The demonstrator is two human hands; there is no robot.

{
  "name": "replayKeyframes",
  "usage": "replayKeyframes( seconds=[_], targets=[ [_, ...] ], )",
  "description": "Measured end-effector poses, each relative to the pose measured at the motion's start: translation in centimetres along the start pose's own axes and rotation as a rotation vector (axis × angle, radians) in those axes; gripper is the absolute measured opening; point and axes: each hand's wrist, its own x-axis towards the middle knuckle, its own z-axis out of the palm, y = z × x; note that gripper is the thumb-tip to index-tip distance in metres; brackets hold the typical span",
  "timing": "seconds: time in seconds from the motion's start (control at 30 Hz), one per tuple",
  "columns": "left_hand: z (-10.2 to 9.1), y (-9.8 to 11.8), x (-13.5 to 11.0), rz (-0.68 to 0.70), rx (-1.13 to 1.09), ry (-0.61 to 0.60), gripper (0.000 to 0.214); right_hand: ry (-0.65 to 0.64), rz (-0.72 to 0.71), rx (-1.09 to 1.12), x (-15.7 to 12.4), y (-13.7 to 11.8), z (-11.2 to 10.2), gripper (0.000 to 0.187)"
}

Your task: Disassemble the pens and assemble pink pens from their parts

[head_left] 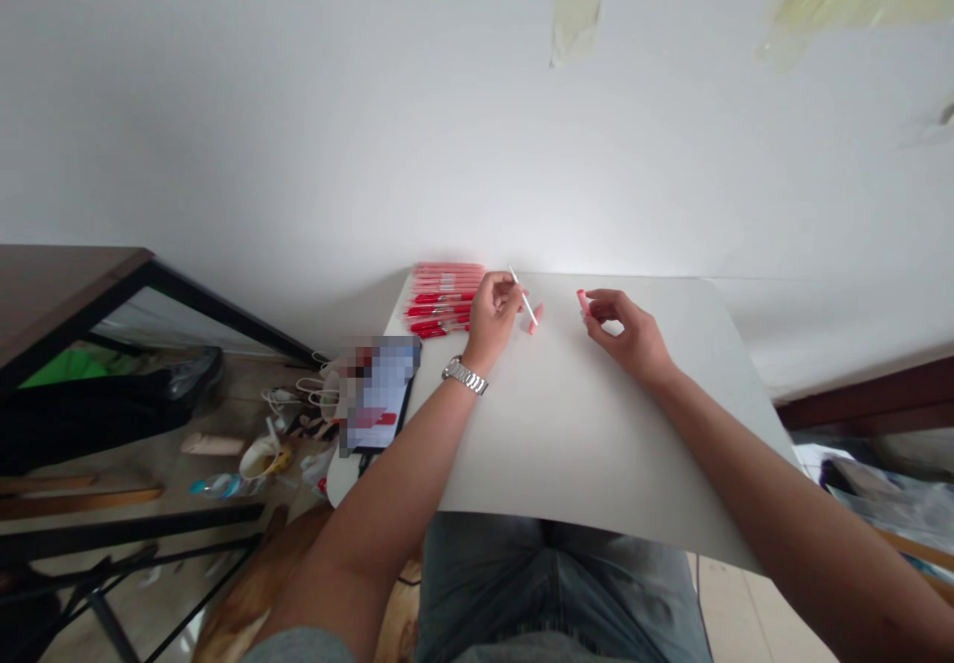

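Left hand [496, 320] is mostly closed, thumb and fingers pinching a thin white rod [524, 297] that angles up and away from the palm. Pink tube [535, 318] sits right by the rod's lower end, just past the left fingertips; cannot tell if it touches the rod or rests on the sheet. Right hand [622, 335] is half curled, thumb and forefinger holding a short pink piece [582, 302] upright at the fingertips, other fingers loosely bent. Hands are near each other but apart, both over the far edge of a large white sheet [596, 414] lying across the person's lap area and a white tabletop [344, 479]. Row of red pens [439, 300] lies side by side at the far left of the sheet, just beyond the left hand. Pixelated phone [380, 395] lies near the pens, blurred, screen details unreadable. Silver wristwatch [465, 376] is on the left wrist. Blue jeans [552, 583] show below the sheet. Paper cup [260, 459] and white cables [290, 400] sit on the floor at left, below the table. White wall [298, 96] fills the top.
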Motion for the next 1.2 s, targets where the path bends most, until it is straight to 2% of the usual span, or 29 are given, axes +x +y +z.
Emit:
replayKeyframes(
  seconds=[0.47, 0.77, 1.2],
  targets=[
    [0.18, 0.47, -0.13, -0.069, -0.113, 0.02, 0.039, 0.002, -0.064, -0.063, 0.15, -0.2, -0.13, 0.029],
    [0.15, 0.03, -0.1, -0.084, -0.169, 0.019, 0.038, -0.029, -0.104, -0.152, 0.28, -0.07, -0.5, 0.025],
    [0.53, 1.01, -0.57, -0.141, -0.269, -0.102, 0.037, -0.065, -0.119, -0.162, 0.3, 0.17, -0.43, 0.024]
  ],
)
